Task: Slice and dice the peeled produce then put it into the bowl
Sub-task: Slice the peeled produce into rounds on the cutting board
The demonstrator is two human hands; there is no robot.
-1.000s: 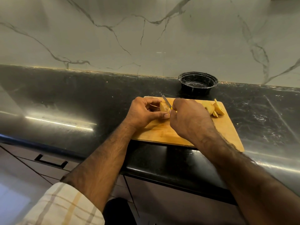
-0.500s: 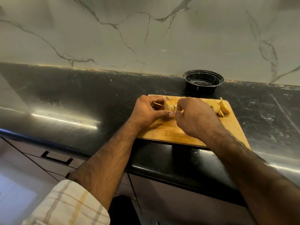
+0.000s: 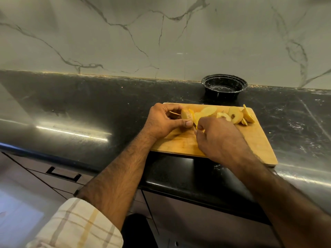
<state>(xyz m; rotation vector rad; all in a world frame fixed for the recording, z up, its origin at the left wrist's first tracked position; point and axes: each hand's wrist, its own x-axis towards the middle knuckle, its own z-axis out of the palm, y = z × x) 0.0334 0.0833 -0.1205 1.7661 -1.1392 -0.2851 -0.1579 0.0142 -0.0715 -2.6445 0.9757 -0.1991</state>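
Bottom left of the frame: a plaid sleeve, rolled back. Lower centre: a dark stone surface, with a wooden cutting board right of centre. Left hand at the board's left end, fingers curled round a pale yellow peeled piece of produce, thumb pressing its near side. Right hand just beside it, fingers curled under; likely gripping a knife, though no blade or handle clearly visible, so grip uncertain. Cut slices lying along the board's far edge, some showing a seeded core. Probably firm but moist and slippery, light, easily bruised; best held by the flat sides, fingertips tucked back from the cut. Farther back, upper right of centre, a black bowl, nothing visible inside, against the marble wall. No brands, labels or readable writing.
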